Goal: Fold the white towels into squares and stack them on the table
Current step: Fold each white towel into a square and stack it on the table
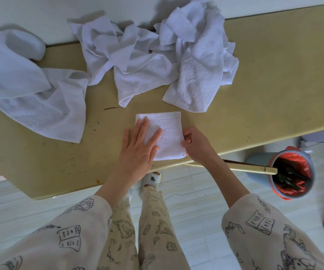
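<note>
Head view looks down on a yellowish tabletop [264,75] with one folded towel [170,133], a white square, near its front edge. Both hands are on it: the left hand [139,147] lies flat with straight fingers pressing its left half, and the right hand [197,145] pinches its right edge between thumb and curled fingers. Behind it a heap of unfolded towels [157,55] lies crumpled; how many it holds cannot be told. One more loose towel [30,94] sprawls at far left. On the floor to the right stands one bin [291,174] with a red liner.
</note>
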`<state>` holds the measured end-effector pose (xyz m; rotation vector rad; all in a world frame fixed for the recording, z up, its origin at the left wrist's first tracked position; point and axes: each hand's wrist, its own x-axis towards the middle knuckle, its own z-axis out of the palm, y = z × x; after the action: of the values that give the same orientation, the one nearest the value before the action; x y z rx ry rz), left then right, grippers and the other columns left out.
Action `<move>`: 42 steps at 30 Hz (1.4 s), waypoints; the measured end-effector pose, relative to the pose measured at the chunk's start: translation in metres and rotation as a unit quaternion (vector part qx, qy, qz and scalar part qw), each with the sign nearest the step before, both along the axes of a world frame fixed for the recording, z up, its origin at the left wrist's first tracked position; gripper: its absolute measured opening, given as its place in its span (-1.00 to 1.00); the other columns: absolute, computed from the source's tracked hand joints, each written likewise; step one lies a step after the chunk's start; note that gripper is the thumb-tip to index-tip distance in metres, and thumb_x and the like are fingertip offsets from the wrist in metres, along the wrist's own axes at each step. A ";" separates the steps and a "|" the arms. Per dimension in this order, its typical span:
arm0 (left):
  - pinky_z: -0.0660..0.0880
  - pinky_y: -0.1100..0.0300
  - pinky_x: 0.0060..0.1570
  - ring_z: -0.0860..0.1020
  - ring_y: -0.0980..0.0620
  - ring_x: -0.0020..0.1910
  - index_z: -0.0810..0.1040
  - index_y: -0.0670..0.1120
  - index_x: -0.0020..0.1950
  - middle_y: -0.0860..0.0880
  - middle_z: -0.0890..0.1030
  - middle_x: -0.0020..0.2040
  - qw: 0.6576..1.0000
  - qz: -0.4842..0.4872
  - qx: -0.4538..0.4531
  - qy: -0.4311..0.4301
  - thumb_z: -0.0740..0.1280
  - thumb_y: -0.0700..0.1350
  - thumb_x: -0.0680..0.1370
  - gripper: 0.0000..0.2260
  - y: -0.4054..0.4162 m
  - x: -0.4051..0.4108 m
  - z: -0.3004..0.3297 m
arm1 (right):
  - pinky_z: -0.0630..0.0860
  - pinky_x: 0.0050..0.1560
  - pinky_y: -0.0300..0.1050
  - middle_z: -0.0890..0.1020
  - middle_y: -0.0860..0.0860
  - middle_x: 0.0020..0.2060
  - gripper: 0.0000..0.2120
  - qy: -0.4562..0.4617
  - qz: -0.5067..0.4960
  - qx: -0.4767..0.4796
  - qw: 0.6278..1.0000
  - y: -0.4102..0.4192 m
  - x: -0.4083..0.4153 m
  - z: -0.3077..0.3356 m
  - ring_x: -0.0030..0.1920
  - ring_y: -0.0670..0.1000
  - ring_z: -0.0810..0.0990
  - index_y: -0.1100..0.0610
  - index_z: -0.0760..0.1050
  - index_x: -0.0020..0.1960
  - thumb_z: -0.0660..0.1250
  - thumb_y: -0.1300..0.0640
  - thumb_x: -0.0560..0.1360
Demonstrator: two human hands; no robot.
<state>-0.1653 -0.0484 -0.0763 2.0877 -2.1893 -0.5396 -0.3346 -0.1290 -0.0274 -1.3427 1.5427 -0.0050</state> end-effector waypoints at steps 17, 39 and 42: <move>0.09 -0.18 0.40 0.10 -0.08 0.48 0.14 -0.22 0.47 -0.17 0.20 0.49 0.997 -0.005 -0.053 -0.051 -0.04 -0.03 0.61 -0.53 -0.012 0.004 -0.004 | 0.26 0.39 0.18 0.40 0.19 0.37 -0.55 0.188 0.202 -0.410 0.869 0.025 0.035 -0.056 0.41 0.15 0.34 0.29 0.31 0.38 0.04 0.12 0.56; 0.34 -0.03 0.05 0.43 -0.08 0.23 0.35 -0.12 0.39 -0.11 0.42 0.34 0.994 0.004 -0.017 -0.104 0.07 0.07 0.55 -0.54 -0.001 0.011 0.013 | 0.07 0.47 0.01 0.26 0.11 0.45 -0.48 0.092 0.013 -0.318 0.944 0.051 0.018 -0.021 0.47 0.07 0.17 0.17 0.16 0.48 0.03 -0.01 0.58; 0.37 -0.01 -0.01 0.50 -0.10 0.04 0.40 -0.07 0.35 -0.10 0.51 0.18 0.995 0.010 -0.031 -0.095 0.07 0.00 0.54 -0.59 0.022 0.009 0.019 | 0.38 0.22 -0.01 0.46 0.09 0.13 -0.69 0.068 -0.218 -0.245 0.942 0.077 0.013 0.000 0.15 0.06 0.41 0.23 0.40 0.23 0.24 0.10 0.55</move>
<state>-0.1564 -0.0265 -0.0577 2.2086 -2.2480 -0.2760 -0.3212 -0.0517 -0.0269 -1.3612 2.0168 -0.6223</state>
